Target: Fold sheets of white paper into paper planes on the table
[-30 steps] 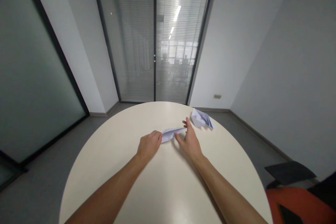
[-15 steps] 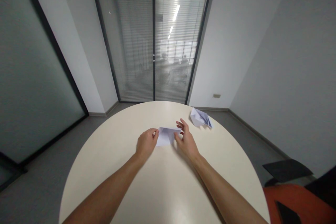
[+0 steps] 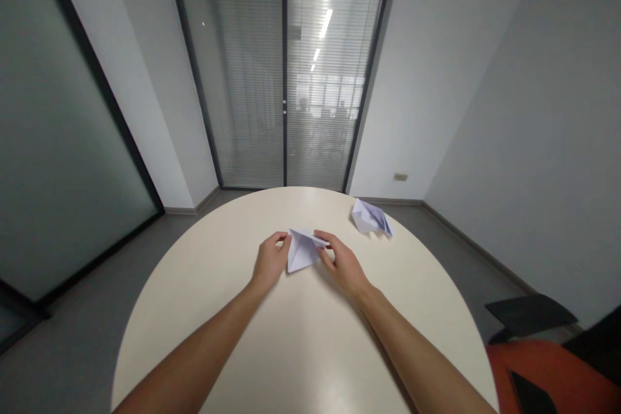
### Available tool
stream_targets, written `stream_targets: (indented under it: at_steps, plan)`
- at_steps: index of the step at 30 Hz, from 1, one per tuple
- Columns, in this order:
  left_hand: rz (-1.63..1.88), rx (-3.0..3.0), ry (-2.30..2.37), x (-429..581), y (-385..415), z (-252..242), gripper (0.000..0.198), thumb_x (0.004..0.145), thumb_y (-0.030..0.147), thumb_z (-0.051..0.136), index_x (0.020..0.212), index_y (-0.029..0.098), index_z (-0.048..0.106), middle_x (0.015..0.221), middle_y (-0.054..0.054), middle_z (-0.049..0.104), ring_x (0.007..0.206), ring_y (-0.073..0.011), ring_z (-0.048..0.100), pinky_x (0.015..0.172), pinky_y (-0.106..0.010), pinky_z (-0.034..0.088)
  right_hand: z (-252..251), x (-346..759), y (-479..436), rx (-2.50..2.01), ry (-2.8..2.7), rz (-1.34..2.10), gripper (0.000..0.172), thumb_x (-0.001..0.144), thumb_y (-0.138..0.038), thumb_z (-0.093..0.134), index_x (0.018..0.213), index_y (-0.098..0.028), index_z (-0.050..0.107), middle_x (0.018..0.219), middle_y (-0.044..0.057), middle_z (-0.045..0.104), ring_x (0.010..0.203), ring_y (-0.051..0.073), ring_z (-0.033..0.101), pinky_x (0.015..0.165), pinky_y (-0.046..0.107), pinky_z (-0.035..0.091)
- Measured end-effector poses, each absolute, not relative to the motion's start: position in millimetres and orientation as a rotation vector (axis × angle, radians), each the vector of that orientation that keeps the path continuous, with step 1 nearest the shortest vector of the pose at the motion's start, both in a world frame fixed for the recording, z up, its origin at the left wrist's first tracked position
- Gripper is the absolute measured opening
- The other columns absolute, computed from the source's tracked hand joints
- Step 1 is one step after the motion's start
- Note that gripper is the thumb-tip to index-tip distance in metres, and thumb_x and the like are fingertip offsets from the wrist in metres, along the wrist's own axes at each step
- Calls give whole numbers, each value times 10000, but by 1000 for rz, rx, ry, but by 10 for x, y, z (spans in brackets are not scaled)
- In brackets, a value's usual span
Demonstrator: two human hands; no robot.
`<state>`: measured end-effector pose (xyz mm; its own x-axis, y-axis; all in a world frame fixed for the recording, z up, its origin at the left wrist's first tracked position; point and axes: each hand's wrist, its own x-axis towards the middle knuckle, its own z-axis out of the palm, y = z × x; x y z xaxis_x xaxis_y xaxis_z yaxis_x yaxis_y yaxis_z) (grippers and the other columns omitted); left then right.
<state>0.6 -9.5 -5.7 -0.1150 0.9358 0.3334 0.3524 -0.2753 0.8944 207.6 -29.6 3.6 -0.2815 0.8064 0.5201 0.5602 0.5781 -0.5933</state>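
A folded sheet of white paper (image 3: 301, 253) is held between my hands, just above the middle of the round table. My left hand (image 3: 272, 260) pinches its left edge between thumb and fingers. On the opposite side, my right hand (image 3: 343, 262) grips the paper's right edge, thumb below and fingers over the top. The paper's upper flap stands partly raised, with a crease running across it. Beyond my right hand, a second folded white paper piece (image 3: 370, 217) rests near the table's far right edge.
The round cream table (image 3: 286, 336) stretches out under both forearms. An orange chair (image 3: 548, 375) with black armrests stands at the lower right. Behind the table is a glass partition with blinds (image 3: 242, 77), and a wall outlet (image 3: 400, 177) sits low on the wall.
My right hand's fingers have closed onto the paper's right edge. The paper has tilted, its right side turned up and its flap more raised. The second paper piece has not moved.
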Motion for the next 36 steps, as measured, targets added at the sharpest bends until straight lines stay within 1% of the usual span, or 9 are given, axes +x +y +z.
stream_targets:
  at_steps: [4,6,8,10,13,16,22,29,36]
  plan:
    - [1380,1323,1316,27,-92,-37,244,906,322,555,1052,142,632,1061,-121,697,799,-202,702,546,-268,577,33,2070,-315,-998,-2116,287,414,994,-302,449,1406,-287,484,1385,66,589,1274,218,551,1094,444,450]
    - [1374,1201,1256,39,-100,-25,307,897,264,561,1183,152,569,1070,-115,682,757,-181,703,535,-264,584,56,2065,-344,-969,-2168,274,406,1006,-315,436,1407,-279,487,1396,71,579,1298,213,532,1117,438,430]
    - [1373,1129,1204,48,-105,-21,446,885,215,561,1322,188,479,1092,-104,669,732,-161,704,543,-265,592,88,2062,-381,-947,-2224,279,411,1011,-318,432,1416,-267,481,1416,79,562,1331,211,501,1136,432,408]
    - [1374,1090,1172,51,-104,-26,519,864,185,568,1368,216,449,1132,-103,658,740,-155,708,556,-264,597,112,2062,-413,-926,-2276,284,451,992,-334,481,1435,-251,460,1444,95,535,1362,223,465,1150,439,387]
    - [1376,1046,1143,52,-88,-43,382,833,167,589,1215,171,584,1163,-119,655,793,-164,709,609,-276,610,117,2066,-428,-892,-2335,275,610,909,-391,625,1461,-226,423,1481,124,493,1393,264,423,1158,473,363]
    - [1378,987,1136,52,-73,-54,267,823,150,586,1082,135,648,1083,-120,689,797,-168,703,643,-291,612,101,2067,-410,-892,-2354,253,693,859,-413,691,1462,-212,414,1490,141,478,1396,285,415,1152,488,363]
    - [1357,897,1120,67,-98,-23,285,819,117,603,1097,134,665,1025,-103,724,782,-139,699,700,-276,606,99,2065,-375,-952,-2261,194,554,904,-343,642,1415,-234,458,1436,118,532,1333,258,481,1125,459,400]
    - [1369,855,1109,66,-131,24,285,776,98,636,1054,105,701,921,-90,726,764,-134,687,657,-229,586,57,2083,-354,-981,-2193,179,441,974,-263,503,1412,-226,464,1375,110,580,1269,236,536,1091,445,444]
    - [1352,1057,1205,63,-140,9,328,742,125,663,1063,154,718,1119,-106,719,935,-207,702,756,-308,586,71,2094,-323,-1028,-2185,171,335,1001,-227,434,1307,-238,570,1254,77,662,1169,220,608,1030,411,492]
